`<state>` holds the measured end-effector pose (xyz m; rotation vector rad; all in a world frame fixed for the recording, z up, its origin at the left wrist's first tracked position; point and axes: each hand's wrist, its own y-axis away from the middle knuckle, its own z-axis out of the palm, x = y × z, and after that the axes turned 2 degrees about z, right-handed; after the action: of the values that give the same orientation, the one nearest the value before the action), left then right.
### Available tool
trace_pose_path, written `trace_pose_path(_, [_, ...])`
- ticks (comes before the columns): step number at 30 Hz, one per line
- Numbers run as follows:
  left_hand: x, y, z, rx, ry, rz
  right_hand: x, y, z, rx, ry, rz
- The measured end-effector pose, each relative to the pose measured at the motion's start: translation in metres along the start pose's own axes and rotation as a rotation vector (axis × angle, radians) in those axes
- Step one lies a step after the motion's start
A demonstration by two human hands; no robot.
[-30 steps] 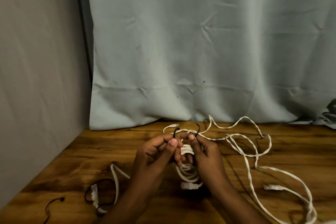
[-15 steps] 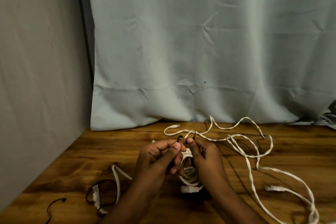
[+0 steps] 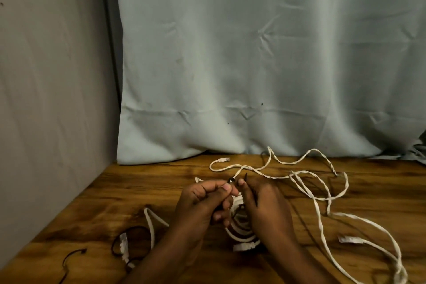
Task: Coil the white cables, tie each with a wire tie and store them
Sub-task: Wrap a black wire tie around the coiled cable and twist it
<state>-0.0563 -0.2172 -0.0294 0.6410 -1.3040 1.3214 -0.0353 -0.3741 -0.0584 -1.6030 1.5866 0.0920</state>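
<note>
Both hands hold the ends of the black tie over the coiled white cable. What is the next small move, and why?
Probably cross the two ends and twist them together. The left hand and right hand each pinch one end of the black wire tie above the coiled white cable, and the ends stand apart, not yet twisted.

Wooden table point(image 3: 143, 191), dark-grained, butts against the wall on the left and the curtain at the back. On it: long loose white cable point(image 3: 318, 198) sprawled across the right half, one plug point(image 3: 224, 159) near the curtain, another plug point(image 3: 348, 239) front right. Front left: short white cable point(image 3: 151, 223), black wire tie point(image 3: 73, 257) near the edge.
</note>
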Motion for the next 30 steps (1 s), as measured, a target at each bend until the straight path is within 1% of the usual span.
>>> trace_pose_path(4, [-0.003, -0.001, -0.001, 0.034, -0.044, 0.051, -0.013, 0.005, -0.010, -0.054, 0.202, -0.059])
trace_pose_path(6, [-0.005, -0.003, -0.001, 0.041, -0.061, 0.077, -0.018, 0.006, -0.013, -0.087, 0.252, -0.078])
trace_pose_path(10, [-0.013, -0.008, -0.005, 0.074, -0.065, 0.058, -0.030, 0.008, -0.020, -0.142, 0.278, -0.163])
trace_pose_path(15, [-0.017, -0.008, -0.005, 0.054, -0.029, -0.002, -0.035, 0.013, -0.022, -0.119, 0.244, -0.315])
trace_pose_path(16, [-0.017, -0.008, -0.004, 0.048, -0.027, -0.006, -0.036, 0.013, -0.023, -0.117, 0.273, -0.314])
trace_pose_path(18, [-0.017, -0.007, -0.002, 0.037, -0.020, -0.008, -0.040, 0.011, -0.024, -0.065, 0.266, -0.311])
trace_pose_path(19, [-0.017, -0.007, -0.002, 0.036, -0.018, -0.007, -0.039, 0.010, -0.023, -0.027, 0.278, -0.339])
trace_pose_path(23, [-0.016, -0.006, -0.002, 0.049, -0.024, 0.008, -0.034, 0.012, -0.021, -0.093, 0.237, -0.274])
trace_pose_path(30, [-0.016, -0.006, -0.002, 0.049, -0.015, 0.028, -0.030, 0.011, -0.019, -0.089, 0.210, -0.274])
